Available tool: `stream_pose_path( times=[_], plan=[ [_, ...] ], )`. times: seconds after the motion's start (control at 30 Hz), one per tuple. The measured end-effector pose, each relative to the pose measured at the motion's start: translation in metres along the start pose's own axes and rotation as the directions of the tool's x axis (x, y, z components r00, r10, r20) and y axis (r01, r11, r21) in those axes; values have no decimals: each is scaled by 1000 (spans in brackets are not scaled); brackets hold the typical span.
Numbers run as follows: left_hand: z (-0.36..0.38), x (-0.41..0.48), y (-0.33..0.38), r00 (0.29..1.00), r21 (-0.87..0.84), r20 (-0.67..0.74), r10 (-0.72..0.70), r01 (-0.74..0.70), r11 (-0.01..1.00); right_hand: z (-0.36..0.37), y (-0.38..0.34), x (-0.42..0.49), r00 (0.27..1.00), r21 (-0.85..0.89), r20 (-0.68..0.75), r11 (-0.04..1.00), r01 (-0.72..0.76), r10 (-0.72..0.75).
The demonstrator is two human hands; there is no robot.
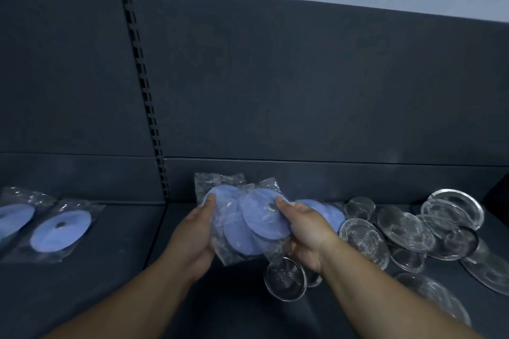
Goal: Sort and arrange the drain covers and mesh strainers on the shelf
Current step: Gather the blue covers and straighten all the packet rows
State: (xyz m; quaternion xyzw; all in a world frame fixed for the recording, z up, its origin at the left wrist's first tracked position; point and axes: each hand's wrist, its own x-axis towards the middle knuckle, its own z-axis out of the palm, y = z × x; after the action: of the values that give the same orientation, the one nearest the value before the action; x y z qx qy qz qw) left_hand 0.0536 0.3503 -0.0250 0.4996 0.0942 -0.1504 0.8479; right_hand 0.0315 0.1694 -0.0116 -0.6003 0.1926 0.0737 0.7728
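Both hands hold a bunch of pale blue round drain covers (242, 226) in clear plastic bags above the dark shelf. My left hand (197, 234) grips the bunch from the left, thumb on the leftmost disc. From the right, my right hand (304, 231) holds it with the thumb on the front disc. Two bagged blue covers (60, 231) lie on the shelf section to the left. More blue covers (329, 213) lie behind my right hand. Several round metal mesh strainers (399, 228) are heaped on the right, and one (285, 278) lies under my right wrist.
The dark shelf (118, 270) has a tall back panel and a slotted upright post (150, 118) where the two sections meet. A seam runs forward from the post between the left and right sections.
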Motion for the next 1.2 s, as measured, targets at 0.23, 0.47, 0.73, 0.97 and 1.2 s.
stream_pose_path(
  times=[0.23, 0.47, 0.73, 0.97, 1.2],
  plan=[
    [-28, -20, 11, 968, -40, -227, 111, -123, 992, 24, 2, 15, 996, -65, 5, 994, 85, -85],
    [-64, -93, 6, 880, -88, -448, 160, -222, 971, 73, 42, 10, 958, -165, 281, 986, -12, 58],
    [-130, -183, 4, 722, -50, -657, 216, -328, 943, 140, 90, -44, 817, -231, 532, 966, -114, 224],
    [-210, -238, 32, 685, -44, -687, 243, -373, 927, 217, 112, -84, 860, -148, 484, 984, -99, 160],
    [-306, -277, 77, 714, 29, -649, 264, -323, 946, 276, 139, -108, 981, 2, 193, 1000, -13, 13]
  ],
)
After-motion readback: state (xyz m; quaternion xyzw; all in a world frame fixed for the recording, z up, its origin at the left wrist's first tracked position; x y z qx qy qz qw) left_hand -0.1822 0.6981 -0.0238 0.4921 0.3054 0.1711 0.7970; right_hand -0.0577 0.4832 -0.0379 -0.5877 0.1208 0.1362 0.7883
